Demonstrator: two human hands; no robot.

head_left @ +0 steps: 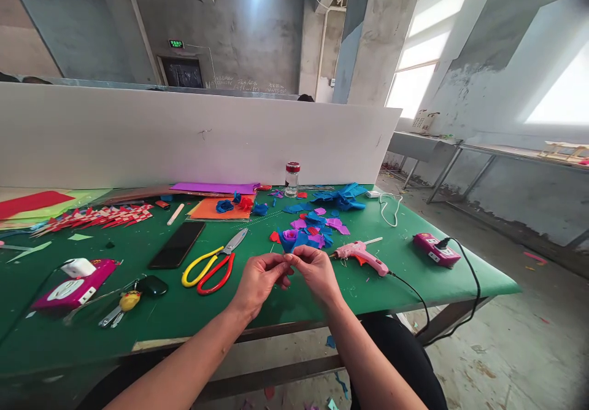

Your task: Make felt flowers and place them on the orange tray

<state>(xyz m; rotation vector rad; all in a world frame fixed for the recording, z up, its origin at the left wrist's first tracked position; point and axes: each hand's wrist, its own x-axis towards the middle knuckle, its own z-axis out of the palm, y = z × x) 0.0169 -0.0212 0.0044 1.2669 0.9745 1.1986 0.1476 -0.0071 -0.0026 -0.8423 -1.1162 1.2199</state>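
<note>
My left hand [263,277] and my right hand [318,270] meet over the front of the table, thumbs and fingertips pinched together. Between them they grip the base of a paper flower [290,237] with a purple centre and blue outer petals. The fingers hide its lower end. Just beyond it lie loose blue and purple paper petals [338,224]. A pink glue gun [365,256] rests to the right of my right hand. Left of my left hand are scissors [215,264] with one yellow and one red handle, their blades partly open.
A black phone [177,245], keys [126,302] and a purple power strip [78,287] lie on the left. A glass jar [292,180] stands before a white partition [193,137]. Another power strip [436,250] sits right, its black cord hanging off the edge.
</note>
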